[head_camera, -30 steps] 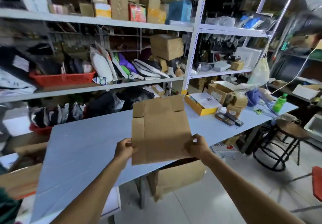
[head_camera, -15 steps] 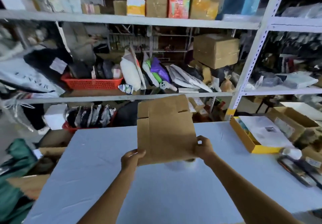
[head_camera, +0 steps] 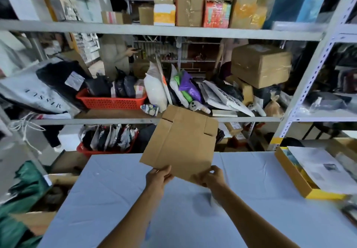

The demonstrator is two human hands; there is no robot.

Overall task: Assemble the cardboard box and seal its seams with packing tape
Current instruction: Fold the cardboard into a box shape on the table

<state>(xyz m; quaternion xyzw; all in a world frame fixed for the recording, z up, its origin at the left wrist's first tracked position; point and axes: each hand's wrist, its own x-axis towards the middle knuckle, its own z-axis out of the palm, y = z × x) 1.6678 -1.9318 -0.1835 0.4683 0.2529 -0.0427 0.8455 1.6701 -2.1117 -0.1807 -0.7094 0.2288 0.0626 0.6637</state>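
A flat, folded brown cardboard box [head_camera: 181, 143] hangs in the air above the pale blue table [head_camera: 116, 199], tilted with its top leaning right. My left hand [head_camera: 158, 177] pinches its bottom edge near the left corner. My right hand [head_camera: 213, 176] grips the bottom right corner. The flaps at the top edge lie flat. A blurred roll of clear packing tape [head_camera: 211, 202] sits on the table under my right forearm.
Metal shelving [head_camera: 154, 29] packed with parcels, bags and red baskets [head_camera: 110, 101] stands behind the table. A yellow-edged open box [head_camera: 295, 178] with papers lies at the table's right. Cardboard and green fabric [head_camera: 21, 199] sit at the left.
My view swung left and closer to the table. The flat box tilted clockwise, and both hands shifted from its side edges down to its bottom edge.
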